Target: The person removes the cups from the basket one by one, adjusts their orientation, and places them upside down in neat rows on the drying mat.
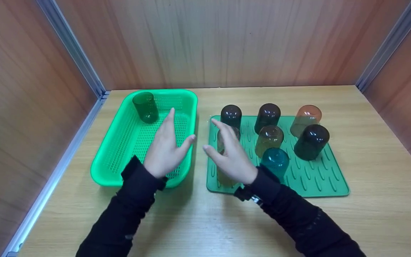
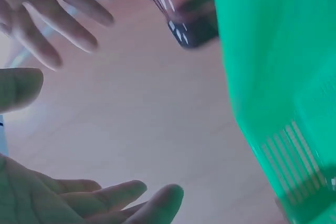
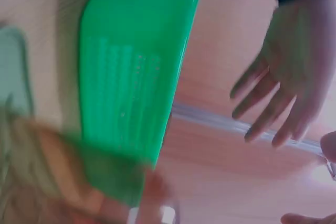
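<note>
My left hand (image 1: 166,148) hovers over the right side of a green basket (image 1: 111,139), fingers straight and thumb spread, holding nothing. A green-looking drinking glass (image 1: 146,107) leans at the basket's far left corner. My right hand (image 1: 234,157) is held above the left part of a green drying mat (image 1: 310,184), also with straight fingers and nothing in them. It partly hides the glasses beneath. Upside down on the mat stand several glasses, among them a teal glass (image 1: 276,162), an amber glass (image 1: 269,139), an orange glass (image 1: 307,117) and a dark glass (image 1: 311,142).
Two more dark glasses, one back-left (image 1: 231,115) and one back-middle (image 1: 268,116), stand along the mat's far edge. A narrow strip of wooden table (image 1: 200,200) separates basket and mat. Wood-grain panels (image 1: 219,43) with metal corner rails enclose the back and sides.
</note>
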The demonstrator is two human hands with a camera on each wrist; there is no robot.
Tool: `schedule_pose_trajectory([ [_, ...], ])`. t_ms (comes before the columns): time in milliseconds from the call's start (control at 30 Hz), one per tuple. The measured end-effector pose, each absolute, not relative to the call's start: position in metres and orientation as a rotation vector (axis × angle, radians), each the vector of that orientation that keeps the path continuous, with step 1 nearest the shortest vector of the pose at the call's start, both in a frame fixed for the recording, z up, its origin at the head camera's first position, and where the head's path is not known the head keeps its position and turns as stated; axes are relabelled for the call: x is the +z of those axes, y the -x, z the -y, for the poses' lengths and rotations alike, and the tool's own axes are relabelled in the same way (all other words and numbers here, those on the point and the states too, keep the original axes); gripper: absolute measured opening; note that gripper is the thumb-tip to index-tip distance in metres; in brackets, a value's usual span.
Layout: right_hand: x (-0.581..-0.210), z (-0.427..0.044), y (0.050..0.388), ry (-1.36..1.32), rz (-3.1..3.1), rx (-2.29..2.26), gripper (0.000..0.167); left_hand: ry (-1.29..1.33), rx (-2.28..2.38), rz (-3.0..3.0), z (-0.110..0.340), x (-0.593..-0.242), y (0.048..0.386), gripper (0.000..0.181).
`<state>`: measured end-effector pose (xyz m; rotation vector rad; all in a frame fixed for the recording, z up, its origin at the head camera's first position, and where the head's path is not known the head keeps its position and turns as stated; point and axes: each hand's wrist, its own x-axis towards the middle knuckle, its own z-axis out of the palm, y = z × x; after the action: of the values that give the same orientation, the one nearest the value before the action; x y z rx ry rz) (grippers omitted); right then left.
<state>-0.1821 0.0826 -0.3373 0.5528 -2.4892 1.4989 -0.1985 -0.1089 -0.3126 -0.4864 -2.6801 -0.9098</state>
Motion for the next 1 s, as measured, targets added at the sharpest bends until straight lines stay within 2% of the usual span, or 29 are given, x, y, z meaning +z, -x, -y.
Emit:
schedule_pose_trajectory([
  [333,-0.359,-0.034,0.195,-0.479,2.564,1.519,0.08,0.284,-0.622,2.766,0.133,-0.324,0.264,0.092],
  [633,-0.399,-0.012,0.204,-0.416,2.68,1.534,0.088,0.162,-0.458,2.881,0.145,-0.34,0.3,0.1],
  [700,-0.404,-0.011,0.206,-0.397,2.665,1.594,0.086,0.147,-0.453,2.902,0.148,-0.342,0.307,0.101],
  [933,-0.41,-0.009,0.209,-0.412,2.57,1.899,0.058,0.099,-0.479,2.961,0.164,-0.351,0.33,0.108],
  [1000,-0.41,-0.008,0.208,-0.381,2.581,1.911,0.056,0.078,-0.495,2.976,0.168,-0.354,0.335,0.111],
])
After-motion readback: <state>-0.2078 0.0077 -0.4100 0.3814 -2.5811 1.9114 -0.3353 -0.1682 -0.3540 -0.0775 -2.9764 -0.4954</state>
